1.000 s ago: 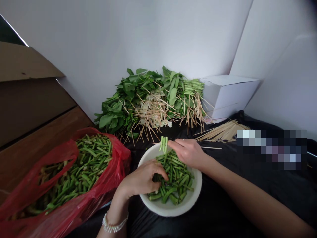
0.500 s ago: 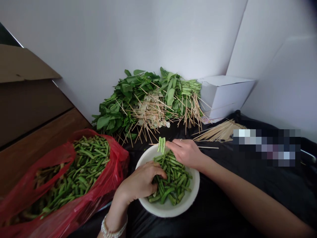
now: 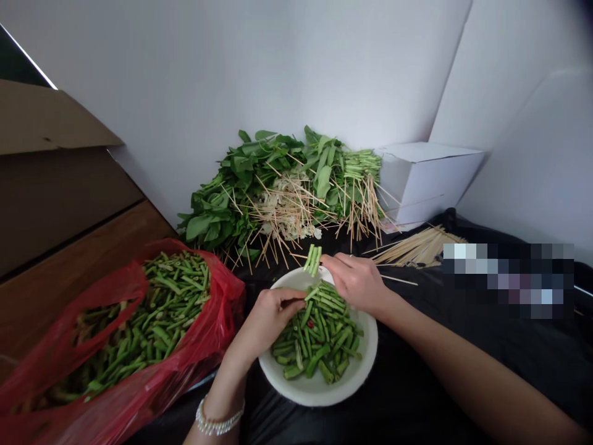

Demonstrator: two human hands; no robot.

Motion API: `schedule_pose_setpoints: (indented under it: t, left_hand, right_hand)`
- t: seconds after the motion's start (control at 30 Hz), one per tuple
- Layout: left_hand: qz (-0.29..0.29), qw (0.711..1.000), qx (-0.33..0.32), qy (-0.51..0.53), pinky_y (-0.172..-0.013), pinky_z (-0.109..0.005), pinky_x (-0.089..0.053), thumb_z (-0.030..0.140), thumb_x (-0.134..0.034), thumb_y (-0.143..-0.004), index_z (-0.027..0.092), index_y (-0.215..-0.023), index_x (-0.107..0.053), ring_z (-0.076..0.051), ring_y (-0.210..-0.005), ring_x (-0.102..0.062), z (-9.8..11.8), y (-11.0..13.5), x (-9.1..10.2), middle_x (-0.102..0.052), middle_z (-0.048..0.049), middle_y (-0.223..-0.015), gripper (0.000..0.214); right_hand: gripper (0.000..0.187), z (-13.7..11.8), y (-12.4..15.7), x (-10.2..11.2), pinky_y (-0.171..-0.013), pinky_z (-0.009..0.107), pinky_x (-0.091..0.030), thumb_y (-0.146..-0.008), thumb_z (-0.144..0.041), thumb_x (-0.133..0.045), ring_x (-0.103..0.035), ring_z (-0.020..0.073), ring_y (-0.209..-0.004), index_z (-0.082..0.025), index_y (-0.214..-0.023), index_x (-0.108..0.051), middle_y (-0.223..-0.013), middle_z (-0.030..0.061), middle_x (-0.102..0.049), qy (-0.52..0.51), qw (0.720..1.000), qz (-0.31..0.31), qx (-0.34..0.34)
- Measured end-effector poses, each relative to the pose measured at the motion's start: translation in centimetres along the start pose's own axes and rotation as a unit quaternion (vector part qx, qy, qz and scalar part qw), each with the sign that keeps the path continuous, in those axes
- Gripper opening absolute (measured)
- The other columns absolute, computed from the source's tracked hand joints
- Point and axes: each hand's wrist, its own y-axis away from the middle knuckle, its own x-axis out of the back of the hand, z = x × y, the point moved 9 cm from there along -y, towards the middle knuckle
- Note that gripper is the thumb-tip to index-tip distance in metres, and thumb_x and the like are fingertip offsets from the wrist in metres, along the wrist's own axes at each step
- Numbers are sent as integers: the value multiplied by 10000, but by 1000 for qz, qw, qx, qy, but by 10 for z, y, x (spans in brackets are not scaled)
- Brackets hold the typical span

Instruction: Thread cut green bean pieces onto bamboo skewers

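Note:
A white bowl (image 3: pixel 365 364) of cut green beans (image 3: pixel 324 346) stands in front of me. Over its far rim my right hand (image 3: pixel 359 281) is closed around a thin wooden skewer (image 3: pixel 299 256). Several short green bean pieces (image 3: pixel 313 259) sit side by side on that skewer, just beyond my fingertips. My left hand (image 3: pixel 269 318), with a beaded bracelet at the wrist, is above the bowl's left side. Its thumb and fingers pinch a green bean piece (image 3: pixel 311 294), partly hidden by the fingertips.
To the left lies an open red plastic bag (image 3: pixel 225 309) full of green beans. Against the wall are skewered leafy greens (image 3: pixel 204 216) and bean skewers (image 3: pixel 362 164). Loose skewers (image 3: pixel 412 247) lie by a white box (image 3: pixel 435 185) at right. A cardboard box (image 3: pixel 50 123) is at far left.
My left hand has come up out of the beans and now pinches one piece near the right hand. The skewer in my right hand is tilted slightly more. The view has shifted a little.

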Motion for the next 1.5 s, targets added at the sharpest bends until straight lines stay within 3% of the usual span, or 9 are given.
schedule_pose_setpoints:
  t: [0.1,0.23,0.4,0.53,1.0,1.3,1.5]
  left_hand:
    - [47,992,41,112,-748,-304,-507,272,-686,-799,207,-946,-771,-219,-803,-680,-8,-1,7,-764,-51,-857,182]
    - [131,953,88,257,-683,-260,-507,280,-783,-709,169,-893,-754,-164,-701,-670,-24,0,23,-763,-54,-790,217]
    - [198,875,134,420,-694,-223,-518,264,-849,-637,162,-889,-745,-119,-690,-679,-43,4,31,-771,-54,-844,292]
    - [224,846,133,466,-702,-207,-524,225,-877,-589,160,-833,-747,-106,-691,-678,-45,5,34,-762,-27,-791,284]
    - [232,847,124,462,-647,-218,-507,211,-876,-582,158,-828,-730,-105,-630,-652,-43,5,32,-735,-16,-712,291]
    - [265,890,90,359,-635,-204,-488,227,-877,-573,165,-781,-719,-91,-634,-616,-39,6,39,-703,13,-723,269]
    - [221,858,118,448,-598,-201,-484,264,-866,-603,161,-797,-732,-90,-592,-610,-39,4,31,-704,-3,-677,257]
  right_hand:
    - [291,8,1,4,-665,241,-409,-924,-93,-397,-565,128,-694,-121,-1075,-644,-766,36,-618,-15,999,23,-26]
    - [282,12,2,5,-682,243,-415,-929,-104,-403,-575,130,-722,-138,-1081,-637,-794,38,-632,-29,998,36,-39]
    - [289,-6,2,-3,-621,234,-385,-921,-97,-394,-535,114,-664,-149,-1046,-649,-767,23,-621,-34,999,-5,19]
    - [285,-16,2,-6,-580,248,-361,-916,-104,-401,-498,117,-619,-145,-1030,-659,-707,6,-578,-20,998,-30,48]
    - [284,-19,0,-5,-578,253,-355,-923,-107,-394,-495,116,-615,-153,-995,-665,-695,3,-571,-16,998,-37,55]
    - [269,-19,1,-10,-579,254,-376,-910,-103,-415,-525,125,-644,-138,-1028,-654,-731,17,-590,-23,997,-55,56]
    - [287,-18,1,-9,-595,249,-388,-915,-94,-397,-525,119,-646,-145,-1029,-655,-743,18,-603,-30,997,-53,49]
